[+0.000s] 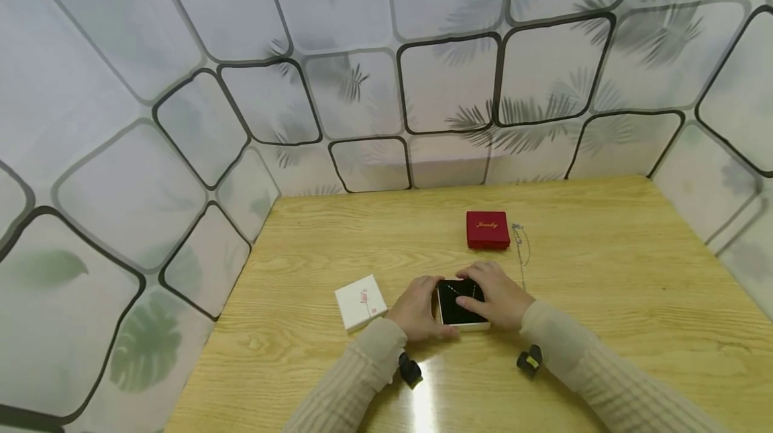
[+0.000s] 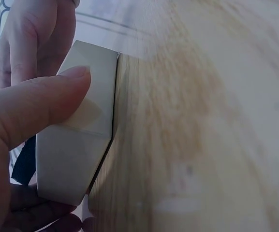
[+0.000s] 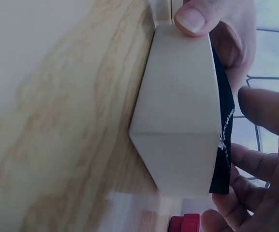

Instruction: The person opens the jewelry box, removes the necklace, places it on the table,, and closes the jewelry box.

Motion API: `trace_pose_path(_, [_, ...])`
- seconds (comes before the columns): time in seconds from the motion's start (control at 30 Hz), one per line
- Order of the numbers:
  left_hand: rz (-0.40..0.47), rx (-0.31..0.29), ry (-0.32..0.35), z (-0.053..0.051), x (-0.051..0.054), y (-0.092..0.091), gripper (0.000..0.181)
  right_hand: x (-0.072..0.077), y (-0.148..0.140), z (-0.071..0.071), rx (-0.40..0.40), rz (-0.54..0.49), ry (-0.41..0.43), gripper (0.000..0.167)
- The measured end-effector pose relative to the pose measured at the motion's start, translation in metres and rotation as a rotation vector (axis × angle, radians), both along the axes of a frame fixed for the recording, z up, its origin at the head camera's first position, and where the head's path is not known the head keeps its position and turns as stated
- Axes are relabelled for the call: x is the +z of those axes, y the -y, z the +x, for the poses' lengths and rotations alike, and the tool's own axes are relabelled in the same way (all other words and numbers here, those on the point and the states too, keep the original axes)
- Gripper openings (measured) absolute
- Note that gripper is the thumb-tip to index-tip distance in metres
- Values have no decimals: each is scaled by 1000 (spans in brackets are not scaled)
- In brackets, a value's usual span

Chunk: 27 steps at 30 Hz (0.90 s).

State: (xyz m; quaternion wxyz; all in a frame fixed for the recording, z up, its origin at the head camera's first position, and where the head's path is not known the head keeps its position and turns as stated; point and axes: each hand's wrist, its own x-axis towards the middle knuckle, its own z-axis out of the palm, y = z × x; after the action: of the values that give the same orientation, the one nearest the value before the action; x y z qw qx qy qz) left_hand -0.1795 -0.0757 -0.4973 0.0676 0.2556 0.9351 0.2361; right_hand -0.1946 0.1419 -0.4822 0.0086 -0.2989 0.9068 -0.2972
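A white box base (image 1: 474, 327) with a black padded insert (image 1: 453, 312) lies on the table in front of me. A fine silver-coloured necklace (image 3: 222, 140) lies across the insert, whose edge stands above the box wall. My left hand (image 1: 418, 309) grips the box, its thumb (image 2: 64, 96) against the near wall and its fingers round the side. My right hand (image 1: 498, 295) is over the insert's right part. Its fingertips (image 3: 221, 188) touch the insert's far edge, and the thumb (image 3: 262, 107) hovers at or just above the black surface.
To the left lies a white lid (image 1: 361, 302) with a pink flower print. A red jewelry box (image 1: 488, 230) stands beyond the hands, and beside it lies a thin silver-coloured chain (image 1: 519, 252). Patterned curtains (image 1: 447, 84) border the wooden table (image 1: 290, 352).
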Motion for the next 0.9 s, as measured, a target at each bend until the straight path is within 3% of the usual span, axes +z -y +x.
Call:
trace_pose_path(0.2, [0,2,25,1,2,0,104,0,-5,-4,-25,4,-8,25])
trace_pose_path(0.4, [-3,-8,37,-1,1,2,107,4,-5,-8,0,-73,47,13])
trace_pose_path(0.57, [-10,-19,40,-2,2,4,110,9,-6,-8,35,-130,101,10])
trace_pose_path(0.9, [-3,-26,36,-1,3,5,112,14,-6,-7,54,-191,126,11])
